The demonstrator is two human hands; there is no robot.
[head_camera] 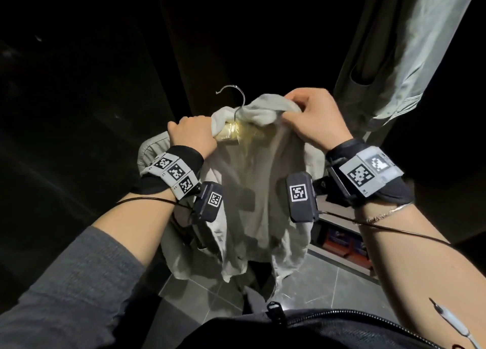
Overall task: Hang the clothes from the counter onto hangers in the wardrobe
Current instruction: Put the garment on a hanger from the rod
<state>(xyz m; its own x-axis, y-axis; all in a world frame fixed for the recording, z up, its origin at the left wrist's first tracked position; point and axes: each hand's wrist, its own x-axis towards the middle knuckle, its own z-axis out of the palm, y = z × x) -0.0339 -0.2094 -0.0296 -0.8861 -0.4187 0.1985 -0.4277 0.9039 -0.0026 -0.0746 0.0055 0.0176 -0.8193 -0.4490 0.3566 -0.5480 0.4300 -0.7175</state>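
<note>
A cream shirt (260, 196) hangs in front of me over a wooden hanger (236, 134) with a metal hook (234, 96) pointing up and left. My left hand (193, 135) grips the shirt's left shoulder together with the hanger's end. My right hand (313, 114) pinches the bunched collar at the top right of the hanger. The shirt body drapes down between my wrists, and most of the hanger bar is hidden by cloth.
A pale green garment (410, 49) hangs at the upper right. The dark wardrobe interior (105, 85) fills the left and middle background. Below lies a grey tiled floor (315, 283), and a low shelf with boxes (344, 241) sits at the right.
</note>
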